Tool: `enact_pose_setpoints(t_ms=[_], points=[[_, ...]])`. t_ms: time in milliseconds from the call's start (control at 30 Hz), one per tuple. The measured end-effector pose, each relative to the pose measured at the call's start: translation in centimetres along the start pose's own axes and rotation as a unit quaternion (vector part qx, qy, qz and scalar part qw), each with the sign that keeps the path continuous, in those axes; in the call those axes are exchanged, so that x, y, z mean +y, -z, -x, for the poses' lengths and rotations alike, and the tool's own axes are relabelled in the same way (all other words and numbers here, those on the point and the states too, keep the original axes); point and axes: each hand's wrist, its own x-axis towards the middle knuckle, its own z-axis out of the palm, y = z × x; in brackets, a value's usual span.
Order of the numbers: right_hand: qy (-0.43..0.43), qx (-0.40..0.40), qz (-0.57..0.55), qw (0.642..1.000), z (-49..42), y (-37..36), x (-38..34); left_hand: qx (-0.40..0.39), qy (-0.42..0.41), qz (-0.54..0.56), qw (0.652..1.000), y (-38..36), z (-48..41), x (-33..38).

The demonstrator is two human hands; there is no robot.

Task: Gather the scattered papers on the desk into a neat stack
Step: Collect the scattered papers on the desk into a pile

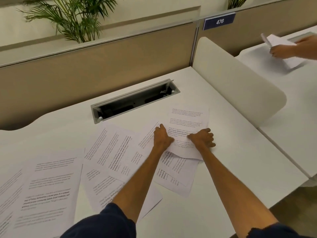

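Clearly, we see both hands on 1 printed sheet (187,127) at the far right of the white desk (68,133). The left hand (162,137) pinches the sheet's left edge with thumb on top, and the right hand (202,137) grips the right edge with curled fingers (the fingertips are hidden under the paper). The near edge of this sheet is lifted and bent. Other scattered papers (113,152) overlap across the desk to the left; some are cut off by the frame, and their text is too blurred to read. A cable slot (135,101) is open behind them.
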Motion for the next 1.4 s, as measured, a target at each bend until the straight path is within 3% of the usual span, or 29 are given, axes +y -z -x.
enact_pose_setpoints(t_ms=[267,467,600,767,967,1067,1233,1400], points=[[0.043,-0.019,-0.093,0.995,-0.1,-0.3,0.6,0.024,0.078,0.184,0.980,0.2,1.2,-1.0],[0.143,-0.074,-0.135,0.978,1.1,0.1,0.1,0.049,0.122,0.227,0.965,1.8,2.4,-2.8],[0.163,-0.112,-0.033,0.980,2.1,-0.5,-0.1,0.041,0.182,0.170,0.968,2.4,3.8,-4.4],[0.183,-0.065,0.097,0.976,3.3,-1.7,0.5,0.065,0.273,-0.015,0.960,2.9,5.0,-3.7],[0.218,-0.056,0.155,0.962,3.8,-1.9,0.6,0.086,0.303,0.141,0.938,3.6,4.7,-3.1],[0.206,-0.071,0.115,0.969,4.2,-2.2,0.5,0.092,0.324,0.178,0.925,4.1,4.5,-3.0],[0.171,-0.124,0.018,0.977,4.8,-2.6,0.8,0.091,0.410,0.120,0.899,4.1,5.0,-3.6],[0.169,-0.143,-0.060,0.973,4.6,-3.1,1.0,0.095,0.391,0.159,0.901,4.3,5.2,-3.9]])
